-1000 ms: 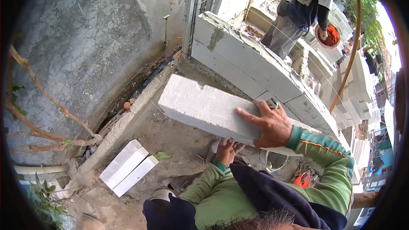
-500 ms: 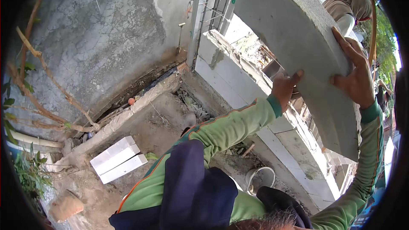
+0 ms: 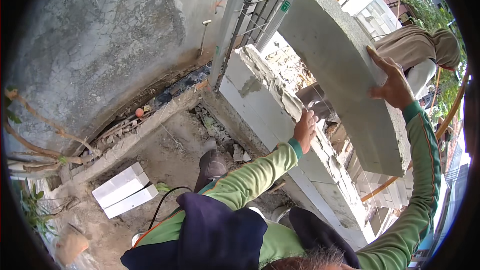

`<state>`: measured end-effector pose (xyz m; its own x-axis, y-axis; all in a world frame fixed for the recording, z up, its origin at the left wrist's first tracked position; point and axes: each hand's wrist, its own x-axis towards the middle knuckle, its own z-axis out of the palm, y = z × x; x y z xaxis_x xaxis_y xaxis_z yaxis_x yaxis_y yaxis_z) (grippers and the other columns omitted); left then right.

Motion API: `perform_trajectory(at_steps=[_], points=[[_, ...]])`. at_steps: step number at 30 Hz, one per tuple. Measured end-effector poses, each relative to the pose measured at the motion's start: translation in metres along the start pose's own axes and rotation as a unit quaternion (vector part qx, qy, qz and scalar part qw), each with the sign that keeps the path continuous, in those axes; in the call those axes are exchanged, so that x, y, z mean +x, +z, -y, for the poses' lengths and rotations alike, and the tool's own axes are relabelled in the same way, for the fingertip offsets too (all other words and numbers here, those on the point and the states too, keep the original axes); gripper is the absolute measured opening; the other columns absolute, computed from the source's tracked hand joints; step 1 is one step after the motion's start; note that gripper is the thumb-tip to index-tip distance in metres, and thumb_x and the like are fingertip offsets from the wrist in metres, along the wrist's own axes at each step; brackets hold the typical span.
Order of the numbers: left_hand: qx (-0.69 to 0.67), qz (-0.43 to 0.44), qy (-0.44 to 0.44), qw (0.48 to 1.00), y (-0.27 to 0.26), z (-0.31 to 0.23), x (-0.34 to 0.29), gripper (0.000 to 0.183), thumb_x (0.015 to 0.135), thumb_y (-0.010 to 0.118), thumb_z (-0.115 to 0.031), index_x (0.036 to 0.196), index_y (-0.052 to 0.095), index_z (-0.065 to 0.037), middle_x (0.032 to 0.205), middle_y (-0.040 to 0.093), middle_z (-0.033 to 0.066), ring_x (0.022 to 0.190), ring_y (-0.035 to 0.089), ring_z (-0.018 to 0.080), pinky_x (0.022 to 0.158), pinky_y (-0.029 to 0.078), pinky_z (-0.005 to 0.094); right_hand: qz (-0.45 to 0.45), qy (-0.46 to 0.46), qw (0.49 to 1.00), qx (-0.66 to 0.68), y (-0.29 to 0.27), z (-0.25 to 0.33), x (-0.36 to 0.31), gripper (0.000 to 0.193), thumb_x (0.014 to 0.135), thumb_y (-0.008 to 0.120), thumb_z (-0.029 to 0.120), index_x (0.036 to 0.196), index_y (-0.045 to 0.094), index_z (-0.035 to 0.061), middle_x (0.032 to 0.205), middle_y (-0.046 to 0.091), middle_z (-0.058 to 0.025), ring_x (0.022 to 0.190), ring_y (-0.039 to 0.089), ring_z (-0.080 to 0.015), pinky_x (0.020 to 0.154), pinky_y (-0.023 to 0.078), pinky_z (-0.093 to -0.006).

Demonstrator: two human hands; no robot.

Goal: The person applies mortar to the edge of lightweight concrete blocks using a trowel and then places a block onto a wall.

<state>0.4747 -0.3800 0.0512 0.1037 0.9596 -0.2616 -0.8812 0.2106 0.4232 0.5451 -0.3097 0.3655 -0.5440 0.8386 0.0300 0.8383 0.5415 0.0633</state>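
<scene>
My right hand (image 3: 392, 82) grips the long edge of a large grey concrete block (image 3: 340, 70), thumb on its broad face and fingers over its rough side. The block is tilted beside the low block wall (image 3: 295, 142), whose top carries a ragged ridge of mortar (image 3: 280, 90). Over that ridge is my left hand (image 3: 304, 130), away from the block, its fingers curled in. What they hold, if anything, I cannot make out. Just beyond those fingers shows a dull grey metal sheet (image 3: 315, 99), partly behind the block.
A steel rebar column (image 3: 260, 7) rises at the wall's far end. White blocks (image 3: 122, 187) lie on the dirt floor at left, near bare branches (image 3: 45, 122). A bucket (image 3: 281, 213) is partly hidden by my clothing. Another person (image 3: 410, 45) bends beyond the block.
My left hand has come off the block and moved left and down to the wall's mortar. The right hand still holds the block, which appears lower and farther left.
</scene>
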Motion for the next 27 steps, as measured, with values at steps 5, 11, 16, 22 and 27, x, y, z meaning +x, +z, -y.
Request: perform_trajectory(at_steps=[5, 11, 16, 22, 27], points=[[0.020, 0.037, -0.071, 0.997, -0.005, 0.013, 0.027, 0.067, 0.093, 0.061, -0.045, 0.147, 0.035, -0.016, 0.136, 0.050, 0.0088, 0.118, 0.053, 0.0233, 0.101, 0.041, 0.0395, 0.078, -0.003, 0.996, 0.045, 0.049, 0.003, 0.030, 0.107, 0.050, 0.080, 0.015, 0.148, 0.038, 0.0214, 0.112, 0.056, -0.0189, 0.109, 0.051, -0.0383, 0.103, 0.036, -0.0441], [0.046, -0.147, 0.018, 0.988, -0.019, 0.014, 0.027, 0.078, 0.086, 0.074, -0.030, 0.143, 0.034, 0.004, 0.121, 0.053, 0.0131, 0.111, 0.055, 0.0229, 0.097, 0.046, 0.0395, 0.097, -0.053, 0.992, 0.066, 0.089, 0.007, 0.059, 0.106, 0.051, 0.081, 0.019, 0.148, 0.038, 0.0182, 0.111, 0.056, -0.0200, 0.108, 0.052, -0.0376, 0.101, 0.038, -0.0413], [0.014, -0.219, 0.039, 0.975, -0.028, 0.004, 0.029, 0.057, 0.080, 0.079, -0.032, 0.108, 0.054, 0.011, 0.093, 0.052, 0.0066, 0.085, 0.049, 0.0144, 0.076, 0.045, 0.0276, 0.135, -0.047, 0.987, 0.073, 0.103, 0.024, 0.078, 0.106, 0.052, 0.079, 0.020, 0.149, 0.036, 0.0140, 0.116, 0.056, -0.0209, 0.111, 0.052, -0.0373, 0.102, 0.037, -0.0404], [0.094, -0.265, 0.092, 0.955, -0.041, 0.002, 0.034, 0.061, 0.079, 0.080, -0.029, 0.112, 0.053, 0.015, 0.090, 0.049, 0.0069, 0.082, 0.049, 0.0162, 0.079, 0.045, 0.0272, 0.142, -0.055, 0.986, 0.063, 0.117, 0.031, 0.088, 0.108, 0.051, 0.081, 0.021, 0.149, 0.036, 0.0143, 0.106, 0.057, -0.0205, 0.102, 0.054, -0.0382, 0.096, 0.041, -0.0413], [0.145, -0.270, 0.091, 0.948, -0.049, -0.003, 0.035, 0.078, 0.082, 0.076, -0.023, 0.135, 0.037, 0.019, 0.096, 0.053, 0.0125, 0.086, 0.054, 0.0183, 0.085, 0.045, 0.0272, 0.122, -0.075, 0.988, 0.052, 0.136, 0.032, 0.088, 0.107, 0.053, 0.082, 0.023, 0.149, 0.036, 0.0169, 0.099, 0.054, -0.0206, 0.097, 0.055, -0.0390, 0.089, 0.044, -0.0425]])
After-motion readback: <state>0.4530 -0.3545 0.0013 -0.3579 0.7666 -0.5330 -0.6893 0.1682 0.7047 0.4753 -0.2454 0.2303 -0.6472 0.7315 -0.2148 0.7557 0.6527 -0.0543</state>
